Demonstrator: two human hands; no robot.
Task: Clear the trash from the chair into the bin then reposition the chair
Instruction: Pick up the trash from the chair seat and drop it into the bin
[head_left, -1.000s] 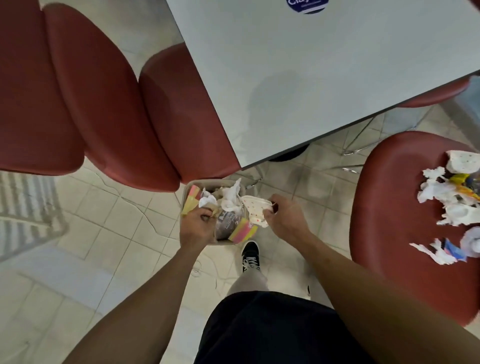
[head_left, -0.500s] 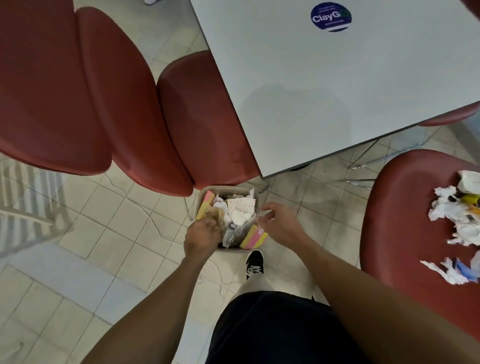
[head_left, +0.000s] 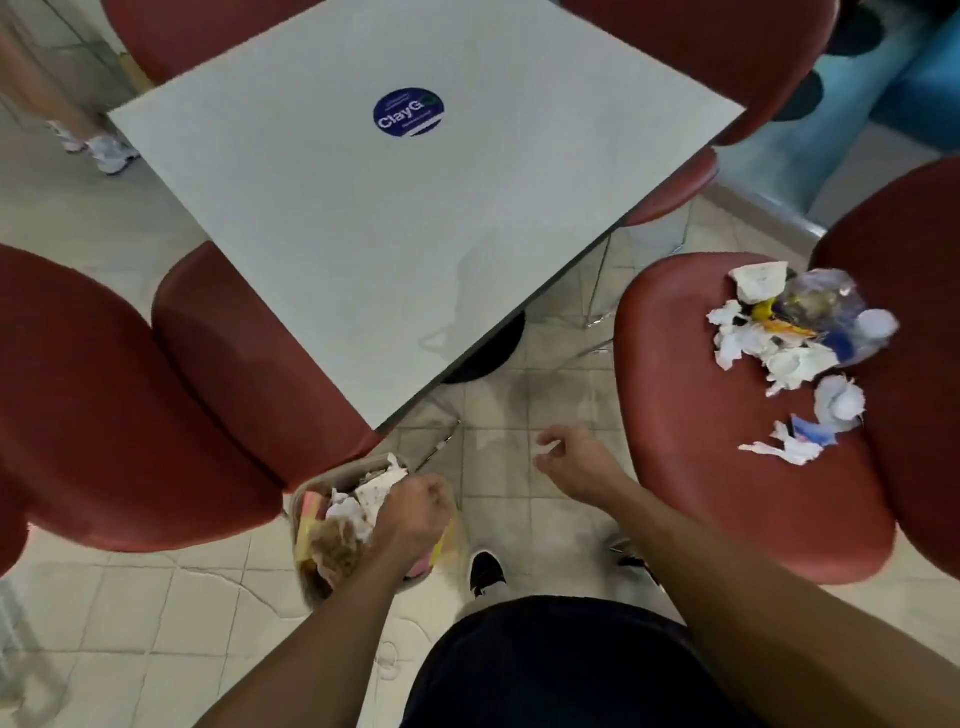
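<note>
You are standing between the bin and the chair, partway through clearing. The bin is sitting on the floor tiles at your left foot, tucked against the front edge of another red seat, and it is holding crumpled paper and pink and yellow pieces. Your left hand is hovering over its mouth with the fingers curled in a loose fist; I cannot tell whether it is gripping anything. Your right hand is hanging in the air between the bin and the chair, fingers loosely curled and holding nothing.

The trash is lying on the chair seat to your right: torn white paper, a clear plastic wrapper, bits of yellow and blue. So the job looks well short of done. The next move is probably reaching right, gathering a handful without scattering the small scraps, and carrying it to the bin.

The round blue sticker on the table is reading "ClayGo"; the smaller print is too fine to read.
</note>
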